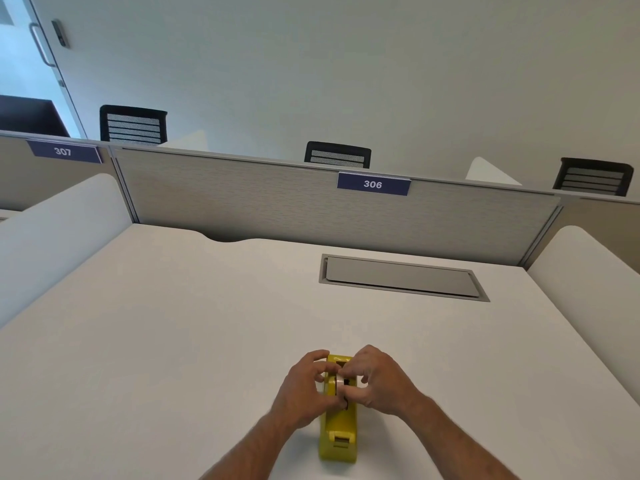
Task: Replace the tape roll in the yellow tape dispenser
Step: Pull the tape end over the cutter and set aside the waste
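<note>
A yellow tape dispenser (339, 434) stands on the white desk (173, 341) near its front edge, cutter end toward me. A tape roll (340, 382) sits upright in the dispenser's well, its pale rim showing between my fingers. My left hand (304, 389) grips the roll and the dispenser's left side. From the right, my right hand (381, 379) pinches the same roll. Both hands hide most of the roll and its core.
A grey cable hatch (401, 277) is set into the desk at the back right. A grey partition (277, 199) with a "306" label closes the far edge, and white side panels flank the desk. Black chairs stand beyond the partition.
</note>
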Tool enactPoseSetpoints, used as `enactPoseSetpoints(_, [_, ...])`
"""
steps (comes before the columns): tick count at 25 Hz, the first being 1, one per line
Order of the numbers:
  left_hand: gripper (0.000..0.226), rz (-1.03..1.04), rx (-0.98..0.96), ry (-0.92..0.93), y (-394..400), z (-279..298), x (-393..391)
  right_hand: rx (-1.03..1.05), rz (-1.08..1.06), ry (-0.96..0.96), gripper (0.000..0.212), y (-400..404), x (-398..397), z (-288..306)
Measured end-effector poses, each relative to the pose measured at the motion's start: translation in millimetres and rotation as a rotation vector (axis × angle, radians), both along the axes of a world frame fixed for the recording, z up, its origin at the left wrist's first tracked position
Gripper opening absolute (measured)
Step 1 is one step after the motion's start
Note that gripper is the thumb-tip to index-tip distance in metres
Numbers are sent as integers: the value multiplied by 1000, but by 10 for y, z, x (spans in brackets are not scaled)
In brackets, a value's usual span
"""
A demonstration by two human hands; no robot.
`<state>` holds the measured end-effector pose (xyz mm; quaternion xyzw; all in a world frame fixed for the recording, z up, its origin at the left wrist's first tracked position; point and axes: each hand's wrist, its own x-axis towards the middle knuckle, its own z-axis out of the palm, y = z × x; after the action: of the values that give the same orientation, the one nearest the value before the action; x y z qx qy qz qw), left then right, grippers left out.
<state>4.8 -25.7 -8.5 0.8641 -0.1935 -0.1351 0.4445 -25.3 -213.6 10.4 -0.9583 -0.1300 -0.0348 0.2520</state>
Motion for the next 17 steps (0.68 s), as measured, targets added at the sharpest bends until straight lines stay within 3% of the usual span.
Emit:
enactPoseSetpoints(8, [56, -3, 22, -36, 5, -9, -3, 20, -8, -41, 21, 18, 7, -7])
enactPoseSetpoints(13, [64, -49, 91, -97, 11, -92, 58, 89, -11, -44, 28, -5, -84, -45])
enactPoseSetpoints(17, [67, -72, 98, -121, 19, -145, 102, 137, -18, -48, 19, 17, -119, -112])
